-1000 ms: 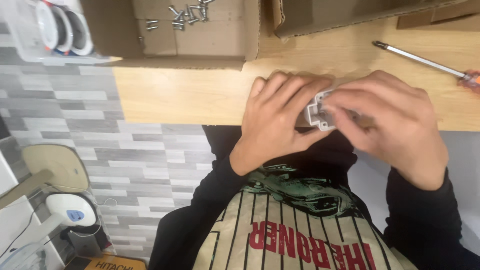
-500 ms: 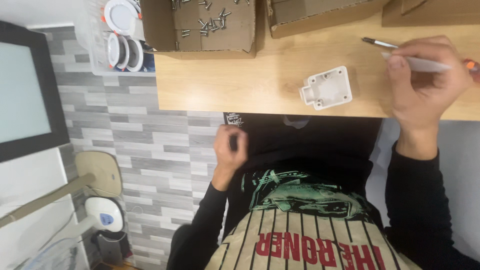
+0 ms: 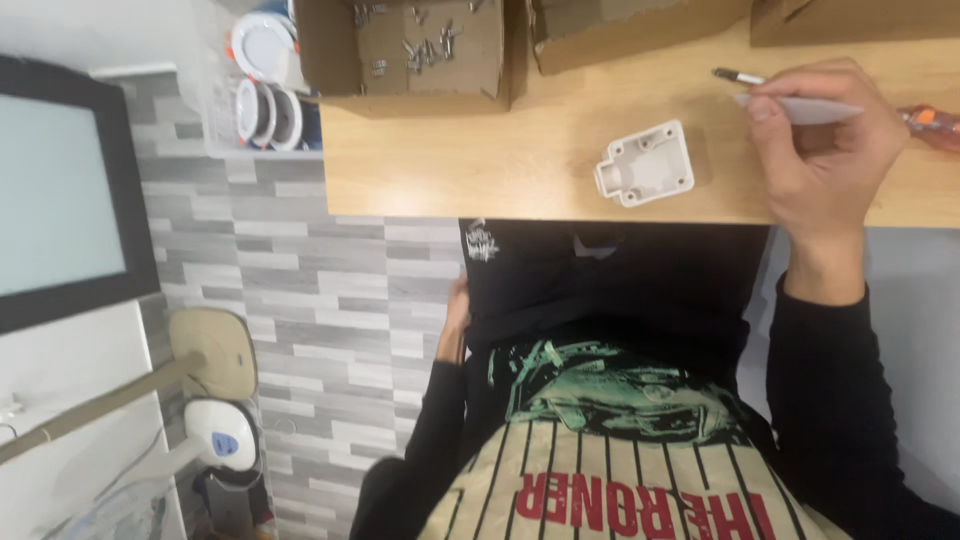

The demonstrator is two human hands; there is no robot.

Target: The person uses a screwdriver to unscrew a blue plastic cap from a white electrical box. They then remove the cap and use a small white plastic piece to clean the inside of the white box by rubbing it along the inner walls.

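Observation:
A small white plastic housing (image 3: 645,163) lies on the wooden table (image 3: 480,170), free of both hands. My right hand (image 3: 820,150) rests on the table to its right, fingers closed around a screwdriver (image 3: 800,105) with a metal shaft and an orange handle end. My left hand (image 3: 456,322) hangs below the table edge at my side, mostly hidden behind my dark sleeve and trousers; only its edge shows.
An open cardboard box (image 3: 420,50) holding several loose screws stands at the back of the table, with further cardboard boxes (image 3: 630,30) to its right. White round fittings (image 3: 262,80) sit left of the box. A dark-framed screen (image 3: 60,190) and a beige stand (image 3: 200,350) are at the left.
Both hands let go of the white housing, which now lies on the table. My right hand moved right and took the screwdriver. My left hand dropped below the table.

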